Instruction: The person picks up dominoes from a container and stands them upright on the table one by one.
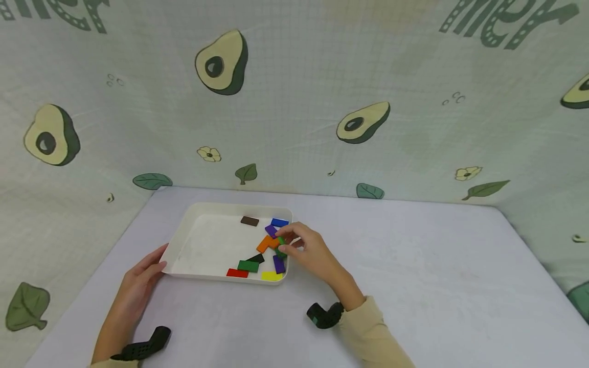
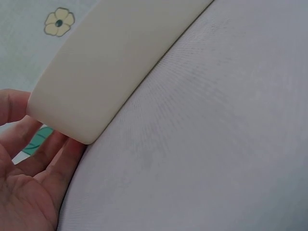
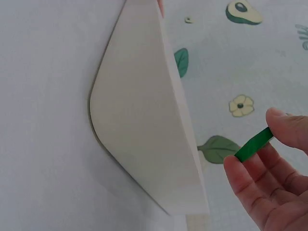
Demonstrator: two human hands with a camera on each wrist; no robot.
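Observation:
A shallow white tray (image 1: pixel 198 240) lies on the table, with small coloured blocks mostly in its right half. My left hand (image 1: pixel 138 286) holds the tray's left end, thumb at the rim and fingers against the outer wall. Over the right end, my right hand (image 1: pixel 315 253) pinches a green block (image 3: pixel 254 144) between thumb and fingertip, above the rim in the right wrist view. Beneath and beside that hand lie orange blocks (image 1: pixel 264 244), a purple block (image 1: pixel 278 264) and a blue block (image 1: pixel 279 223). Part of the pile is hidden by the fingers.
Nearer the tray's front wall are a red block (image 1: pixel 237 273), a green block (image 1: pixel 248 266), a black block (image 1: pixel 256 258) and a yellow block (image 1: pixel 272 276). A brown block (image 1: pixel 250 221) sits towards the back. Behind the white table (image 1: pixel 414 266) hangs an avocado-print cloth (image 1: pixel 294 76).

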